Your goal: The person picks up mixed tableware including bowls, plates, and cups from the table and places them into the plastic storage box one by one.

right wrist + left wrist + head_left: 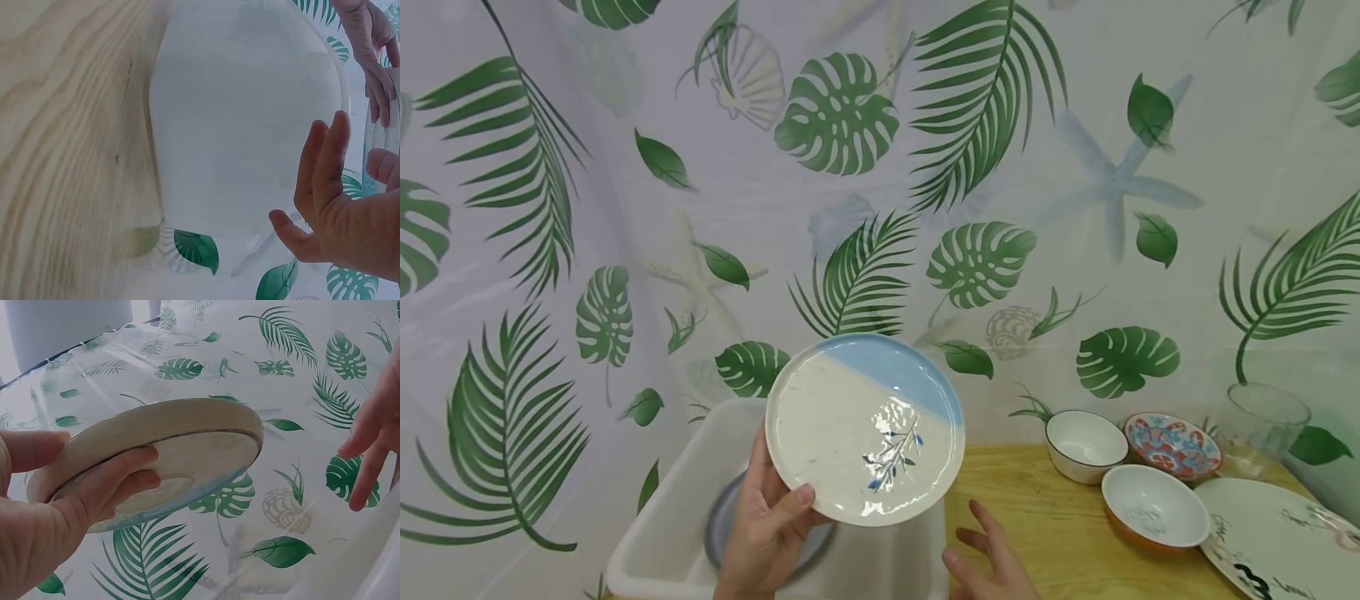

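Observation:
A round cream plate [835, 425] with a blue edge section and a blue sprig is tilted up above a white basin [647, 517]. My left hand [767, 517] grips its lower left rim, thumb on the front face and fingers behind, as the left wrist view shows on the plate's underside [206, 450]. To the right of the plate, my right hand [988, 558] holds nothing, its fingers spread and slightly bent, apart from the plate. Behind the left hand, a grey-blue round dish [722, 521] lies in the basin, partly hidden.
On the wooden table [1045, 533] at the right stand a white bowl [1086, 446], a red-and-blue patterned bowl [1172, 446], an orange-sided bowl [1153, 508], a clear glass [1262, 425] and a large oval plate [1277, 525]. A leaf-print sheet [865, 192] hangs behind.

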Demonstrator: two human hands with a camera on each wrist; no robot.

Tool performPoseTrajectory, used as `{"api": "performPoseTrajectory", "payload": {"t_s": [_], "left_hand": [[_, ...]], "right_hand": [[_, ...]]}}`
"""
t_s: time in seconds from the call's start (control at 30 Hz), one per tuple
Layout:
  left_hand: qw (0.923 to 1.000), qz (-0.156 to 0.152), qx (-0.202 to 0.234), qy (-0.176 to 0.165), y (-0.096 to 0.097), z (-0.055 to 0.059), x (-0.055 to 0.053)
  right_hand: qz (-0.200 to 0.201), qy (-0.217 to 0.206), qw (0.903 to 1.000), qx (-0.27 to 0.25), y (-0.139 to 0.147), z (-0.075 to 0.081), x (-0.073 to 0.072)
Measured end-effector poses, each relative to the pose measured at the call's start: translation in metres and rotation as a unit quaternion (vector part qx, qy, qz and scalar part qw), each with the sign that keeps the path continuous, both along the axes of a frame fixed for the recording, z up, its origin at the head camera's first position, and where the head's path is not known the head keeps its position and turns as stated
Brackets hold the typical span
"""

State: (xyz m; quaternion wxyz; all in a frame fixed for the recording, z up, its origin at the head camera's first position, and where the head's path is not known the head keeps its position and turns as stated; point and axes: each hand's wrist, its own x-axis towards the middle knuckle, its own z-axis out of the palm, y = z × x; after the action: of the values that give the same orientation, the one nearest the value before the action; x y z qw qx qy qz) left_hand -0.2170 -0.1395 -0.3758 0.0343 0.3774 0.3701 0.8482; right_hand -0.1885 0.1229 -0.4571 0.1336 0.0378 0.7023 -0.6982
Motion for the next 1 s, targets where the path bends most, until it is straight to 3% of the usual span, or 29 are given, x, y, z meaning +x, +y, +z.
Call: {"api": "performPoseTrajectory", "payload": {"t_s": [0.13, 0.33, 0.7, 1.0], "left_hand": [[0.9996, 0.02, -0.01, -0.017, -0.005, 0.001, 0.001], [0.9984, 0.042, -0.022, -0.031, -0.011, 0.002, 0.001], [0.9953, 0.081, -0.043, -0.029, -0.023, 0.002, -0.002], [0.9937, 0.096, -0.051, -0.028, -0.035, 0.003, -0.004]], "right_hand": [[-0.005, 0.006, 0.9999, -0.007, -0.008, 0.001, 0.0], [0.016, 0.016, 0.9979, -0.062, -0.015, -0.002, 0.0], [0.003, 0.029, 0.9995, -0.008, -0.027, -0.011, -0.005], [0.022, 0.053, 0.9974, -0.043, -0.027, -0.013, -0.004]]}}
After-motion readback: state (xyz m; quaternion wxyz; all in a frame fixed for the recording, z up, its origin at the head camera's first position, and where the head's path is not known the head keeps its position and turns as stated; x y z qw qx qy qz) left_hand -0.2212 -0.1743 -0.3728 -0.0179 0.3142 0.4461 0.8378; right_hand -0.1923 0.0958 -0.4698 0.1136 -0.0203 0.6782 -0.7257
